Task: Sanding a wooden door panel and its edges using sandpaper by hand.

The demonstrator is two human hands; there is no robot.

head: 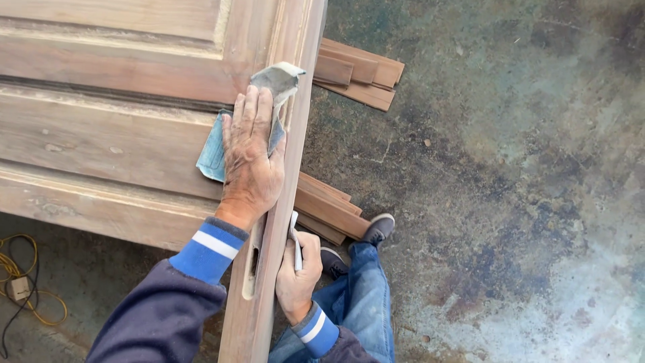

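A bare wooden panelled door point(114, 144) lies flat and raised, its long edge stile point(295, 134) running up the middle of the view. My left hand point(252, 158) presses flat on a folded sheet of sandpaper point(213, 153), blue on the back and grey on the grit side, against the stile's face. My right hand point(295, 275) grips the stile's outer edge lower down, with a small white piece point(295, 243) pinched under the thumb. A lock mortise slot point(254, 262) shows in the stile between my two hands.
Short reddish wood boards lie on the concrete floor point(510, 175) in one stack point(359, 74) at the top and another stack point(329, 208) beneath the door edge. My jeans leg and grey shoe point(377, 228) stand beside them. A yellow cable point(20, 282) coils at the lower left.
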